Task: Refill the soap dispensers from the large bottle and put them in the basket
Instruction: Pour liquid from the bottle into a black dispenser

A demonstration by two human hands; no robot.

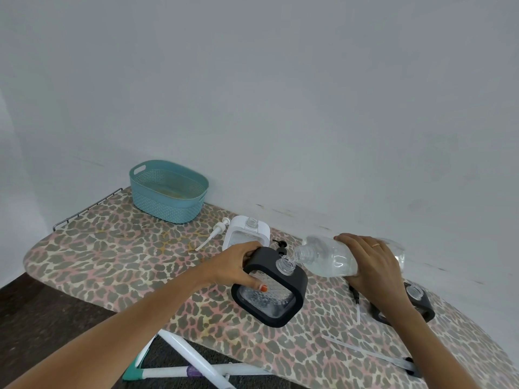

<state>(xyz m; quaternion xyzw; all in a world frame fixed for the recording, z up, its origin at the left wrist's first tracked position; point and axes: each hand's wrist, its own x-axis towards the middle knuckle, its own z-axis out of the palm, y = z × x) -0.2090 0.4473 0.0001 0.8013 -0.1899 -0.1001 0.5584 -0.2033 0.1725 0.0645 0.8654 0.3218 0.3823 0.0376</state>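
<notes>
The left hand [236, 265] has its grip curled round the black rounded-square soap dispenser [302, 282] with a ribbed clear window, mid-board. The right hand [370, 262] has its grip clamped on the large clear plastic bottle [331, 259], tipped mouth-first onto the dispenser's threaded neck. The teal perforated oval basket [165, 209] sits far left on the leopard-print ironing board [112, 262].

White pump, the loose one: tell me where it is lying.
Head view, left of centre: the white pump lies flat on the leopard-print board, just left of the white dispenser and right of the teal basket.
</notes>
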